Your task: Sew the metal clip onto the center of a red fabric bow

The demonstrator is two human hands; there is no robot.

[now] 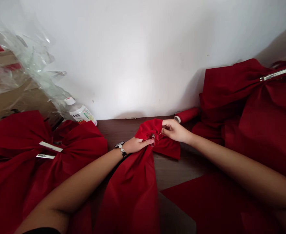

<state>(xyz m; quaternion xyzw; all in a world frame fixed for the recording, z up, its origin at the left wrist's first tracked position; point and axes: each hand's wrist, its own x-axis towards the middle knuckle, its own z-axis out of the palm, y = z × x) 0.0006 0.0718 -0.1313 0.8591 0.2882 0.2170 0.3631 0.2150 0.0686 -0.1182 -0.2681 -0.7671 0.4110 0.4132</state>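
Observation:
A red fabric bow (135, 188) with long tails lies before me on the dark table, its middle gathered. My left hand (134, 145) is closed around the gathered part, the thumb lying by a small metal clip (153, 140) at the bow's centre. At the bow's upper right edge, my right hand (175, 130) pinches the red cloth between thumb and fingers. The left fingers are mostly hidden behind the fabric. A watch and a bracelet (121, 149) are on my left wrist.
Red bows with silvery clips (50, 147) pile up on the left; more red fabric (232, 84) is heaped at right. A white-labelled bottle (80, 112), clear plastic wrap (39, 55) and a red thread spool (188, 114) stand near the white wall (138, 58). Flat red cloth (216, 198) lies lower right.

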